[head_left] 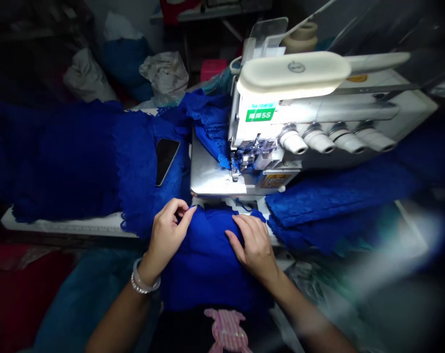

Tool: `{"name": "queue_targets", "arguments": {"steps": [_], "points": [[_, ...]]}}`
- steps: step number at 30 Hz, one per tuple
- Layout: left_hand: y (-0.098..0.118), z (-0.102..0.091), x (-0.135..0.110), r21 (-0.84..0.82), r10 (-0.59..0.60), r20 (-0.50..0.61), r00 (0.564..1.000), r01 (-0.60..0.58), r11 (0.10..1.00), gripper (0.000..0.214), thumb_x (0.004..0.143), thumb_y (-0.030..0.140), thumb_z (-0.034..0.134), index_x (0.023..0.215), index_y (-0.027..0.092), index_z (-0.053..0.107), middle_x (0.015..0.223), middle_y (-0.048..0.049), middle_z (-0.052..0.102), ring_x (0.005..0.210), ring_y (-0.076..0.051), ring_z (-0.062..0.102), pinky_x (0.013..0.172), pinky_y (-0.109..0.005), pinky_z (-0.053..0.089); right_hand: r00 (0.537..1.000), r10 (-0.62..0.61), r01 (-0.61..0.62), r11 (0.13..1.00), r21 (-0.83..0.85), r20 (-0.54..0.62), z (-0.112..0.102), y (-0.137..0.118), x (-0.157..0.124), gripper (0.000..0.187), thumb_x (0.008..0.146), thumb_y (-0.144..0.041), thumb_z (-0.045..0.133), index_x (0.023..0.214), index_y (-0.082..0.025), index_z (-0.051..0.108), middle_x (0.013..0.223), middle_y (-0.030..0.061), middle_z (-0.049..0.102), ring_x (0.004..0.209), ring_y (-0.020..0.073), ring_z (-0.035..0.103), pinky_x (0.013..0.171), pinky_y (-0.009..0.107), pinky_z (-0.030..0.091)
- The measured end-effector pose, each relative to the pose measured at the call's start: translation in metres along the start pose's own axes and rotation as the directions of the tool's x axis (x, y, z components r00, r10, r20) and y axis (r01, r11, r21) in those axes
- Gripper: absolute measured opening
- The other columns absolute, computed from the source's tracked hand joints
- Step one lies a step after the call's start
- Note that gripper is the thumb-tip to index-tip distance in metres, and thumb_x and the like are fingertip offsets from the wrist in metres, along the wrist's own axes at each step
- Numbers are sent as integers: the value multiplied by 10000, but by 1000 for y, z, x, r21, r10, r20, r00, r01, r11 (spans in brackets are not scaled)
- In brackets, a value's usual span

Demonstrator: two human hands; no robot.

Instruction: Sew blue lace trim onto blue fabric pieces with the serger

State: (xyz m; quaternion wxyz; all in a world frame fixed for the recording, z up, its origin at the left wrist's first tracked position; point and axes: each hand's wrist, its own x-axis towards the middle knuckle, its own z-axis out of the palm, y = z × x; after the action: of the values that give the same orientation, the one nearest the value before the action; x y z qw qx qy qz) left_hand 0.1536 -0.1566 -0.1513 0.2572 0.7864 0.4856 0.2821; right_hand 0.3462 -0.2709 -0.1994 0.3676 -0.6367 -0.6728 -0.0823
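A piece of blue fabric (211,245) hangs from the front of the sewing table down over my lap. My left hand (171,225) pinches its upper left corner between thumb and fingertips. On the upper right part of the same piece lies my right hand (254,245), fingers stretched out and thumb apart. Just beyond both hands stands a white overlock sewing machine (259,127) with its metal plate (211,171). Another blue lace-edged cloth (211,117) lies on the plate, reaching the presser foot (235,171) from behind.
Left of the machine, a dark phone (166,159) lies on a wide spread of blue lace cloth (79,157). Folded blue fabric (318,206) is piled to the right. White bundles (165,71) and a thread cone (301,37) are behind.
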Motion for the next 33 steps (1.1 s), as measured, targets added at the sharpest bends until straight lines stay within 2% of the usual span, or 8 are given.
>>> {"name": "queue_targets", "arguments": {"steps": [5, 7, 11, 14, 18, 21, 28, 33], "points": [[36, -16, 0, -608, -94, 137, 986, 159, 778, 297, 819, 297, 723, 766, 204, 445, 612, 91, 471, 472, -27, 487, 475, -120, 406, 995, 96, -78, 940, 333, -38, -21, -27, 11, 434, 842, -227, 710, 1243, -128, 578, 1131, 181, 671, 1097, 307, 606, 955, 477, 498], [51, -18, 4, -724, -67, 208, 976, 199, 660, 323, 781, 257, 762, 783, 208, 443, 623, 92, 537, 478, -32, 550, 473, -109, 444, 972, 196, -235, 799, 554, 130, -32, -39, 20, 362, 857, -310, 698, 1178, -159, 627, 1079, 131, 700, 1008, 270, 654, 893, 406, 539], [68, -11, 23, -801, -6, 156, 988, 130, 584, 316, 773, 184, 765, 928, 217, 492, 778, 38, 721, 671, -103, 722, 612, -146, 573, 707, 227, -702, 335, 628, 670, -52, -50, 32, 328, 907, -454, 597, 906, -145, 706, 706, 35, 684, 614, 164, 627, 562, 266, 526], [72, -3, 36, -765, 120, 124, 985, 18, 644, 333, 806, 145, 730, 1061, 204, 524, 883, -9, 763, 803, -139, 751, 725, -189, 609, 634, 258, -773, 196, 603, 729, -57, -44, 38, 336, 827, -477, 690, 828, -141, 694, 650, 13, 644, 605, 145, 593, 554, 243, 505], [77, 6, 46, -528, 604, 122, 787, -464, 711, 195, 899, 99, 596, 1076, 172, 633, 985, -58, 762, 912, -151, 734, 853, -255, 597, 695, 552, -636, 176, 751, 460, -46, -31, 47, 280, 775, -426, 747, 858, -169, 672, 682, -4, 637, 614, 119, 577, 599, 229, 503], [78, 12, 59, -249, 736, 30, 676, -708, 661, 159, 930, 134, 566, 1047, 149, 672, 986, -82, 743, 903, -161, 707, 828, -291, 584, 657, 678, -593, 195, 781, 330, -34, -25, 51, 222, 833, -375, 696, 931, -187, 631, 657, -24, 613, 562, 96, 551, 553, 207, 474], [70, 12, 75, -89, 564, 53, 824, -559, 824, 100, 896, 214, 636, 875, 136, 695, 847, -60, 682, 783, -163, 646, 718, -280, 520, 717, 676, -485, 306, 819, 171, -12, -25, 50, 479, 829, -250, 703, 1260, -272, 495, 879, 11, 647, 700, 129, 635, 626, 243, 524], [66, 0, 81, -90, 492, 103, 864, -485, 870, 87, 898, 188, 627, 898, 148, 703, 847, -40, 679, 779, -141, 640, 718, -246, 495, 812, 553, -513, 527, 678, 184, -12, -22, 51, 450, 883, -253, 631, 1328, -268, 562, 694, -44, 457, 543, 88, 432, 521, 217, 418]]}}
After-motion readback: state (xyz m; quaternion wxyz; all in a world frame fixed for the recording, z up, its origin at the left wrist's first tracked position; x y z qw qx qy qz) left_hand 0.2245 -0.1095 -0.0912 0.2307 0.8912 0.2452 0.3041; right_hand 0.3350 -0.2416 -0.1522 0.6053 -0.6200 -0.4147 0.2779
